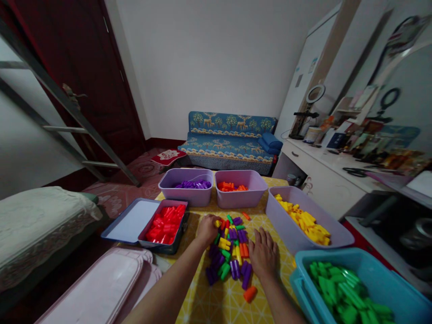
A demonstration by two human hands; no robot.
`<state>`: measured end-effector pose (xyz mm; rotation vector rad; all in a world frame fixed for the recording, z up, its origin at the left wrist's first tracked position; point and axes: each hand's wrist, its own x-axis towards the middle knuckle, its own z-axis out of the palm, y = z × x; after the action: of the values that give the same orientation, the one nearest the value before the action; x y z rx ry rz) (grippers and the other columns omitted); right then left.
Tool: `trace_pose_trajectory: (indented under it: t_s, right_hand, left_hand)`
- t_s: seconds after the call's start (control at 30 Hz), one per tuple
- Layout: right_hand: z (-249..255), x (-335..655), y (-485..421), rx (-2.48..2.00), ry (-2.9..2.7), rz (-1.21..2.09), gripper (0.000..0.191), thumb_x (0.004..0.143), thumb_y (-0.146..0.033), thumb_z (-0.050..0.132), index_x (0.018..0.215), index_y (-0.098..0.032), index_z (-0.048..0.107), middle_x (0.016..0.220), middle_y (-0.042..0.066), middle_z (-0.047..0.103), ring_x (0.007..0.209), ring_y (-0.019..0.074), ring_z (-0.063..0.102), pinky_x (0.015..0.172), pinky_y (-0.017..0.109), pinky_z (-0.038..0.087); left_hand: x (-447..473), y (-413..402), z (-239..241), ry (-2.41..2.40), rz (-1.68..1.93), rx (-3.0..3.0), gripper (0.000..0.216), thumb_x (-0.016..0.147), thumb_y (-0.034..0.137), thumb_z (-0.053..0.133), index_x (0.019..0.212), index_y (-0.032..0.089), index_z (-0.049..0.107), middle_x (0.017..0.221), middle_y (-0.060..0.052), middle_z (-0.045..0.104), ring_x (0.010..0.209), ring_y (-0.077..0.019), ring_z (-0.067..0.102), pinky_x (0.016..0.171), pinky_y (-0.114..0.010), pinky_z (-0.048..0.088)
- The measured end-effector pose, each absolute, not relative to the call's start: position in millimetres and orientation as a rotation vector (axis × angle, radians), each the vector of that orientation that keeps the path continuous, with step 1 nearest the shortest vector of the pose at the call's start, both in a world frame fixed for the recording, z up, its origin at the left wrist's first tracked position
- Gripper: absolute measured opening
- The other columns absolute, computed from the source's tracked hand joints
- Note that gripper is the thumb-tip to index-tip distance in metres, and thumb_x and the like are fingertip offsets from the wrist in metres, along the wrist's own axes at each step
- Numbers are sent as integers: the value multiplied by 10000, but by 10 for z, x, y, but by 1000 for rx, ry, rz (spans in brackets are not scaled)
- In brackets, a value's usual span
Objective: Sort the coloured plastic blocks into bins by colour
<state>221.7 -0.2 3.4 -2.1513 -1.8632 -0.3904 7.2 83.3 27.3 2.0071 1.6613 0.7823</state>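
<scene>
A pile of mixed plastic building pieces, purple, yellow, green, orange and red, lies on the yellow patterned tablecloth between my hands. At the pile's upper left, my left hand has its fingers closed round a small yellow piece. My right hand rests flat along the pile's right side, fingers stretched out, holding nothing. Below it, towards me, sits a single orange piece. Another small orange piece lies beyond the pile.
Lilac bins hold purple pieces, orange pieces and yellow pieces. Red pieces fill an open-lidded box at left; green ones fill a turquoise bin at right. Pink lids lie at the near left.
</scene>
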Motion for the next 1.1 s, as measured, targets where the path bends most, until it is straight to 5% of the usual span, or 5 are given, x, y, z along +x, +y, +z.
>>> trace_pose_trajectory:
  t_s: [0.4,0.7,0.93,1.1]
  right_hand:
    - [115,2190,-23,-2193,-1849,-325,453,943,-305,418,1361,-178,540,1480,119,475,1371,277,383,1079,433,303]
    - [108,2193,-28,-2182,-1828,-323,440,950,-304,410,1348,-179,550,1483,123,471,1384,278,371,1098,439,276]
    - [76,2193,-15,-2197,-1825,-314,441,937,-288,419,1340,-172,556,1488,123,465,1386,285,368,1100,450,266]
    - [38,2210,-6,-2201,-1823,-301,445,940,-255,409,1358,-174,542,1505,124,442,1396,287,352,1105,457,255]
  left_hand:
    - [161,713,549,1495,1127,1539,232,710,53,655,871,189,752,913,-40,693,906,-178,613,878,-304,469]
    - [327,831,754,1288,948,1092,221,733,292,764,848,111,712,574,20,596,470,-89,545,499,-212,459]
    - [245,904,961,1082,900,912,171,730,174,793,843,111,681,752,-44,690,670,-114,675,730,-256,574]
    - [367,835,984,1004,842,840,147,742,75,745,860,105,663,730,-41,690,681,-122,691,760,-269,579]
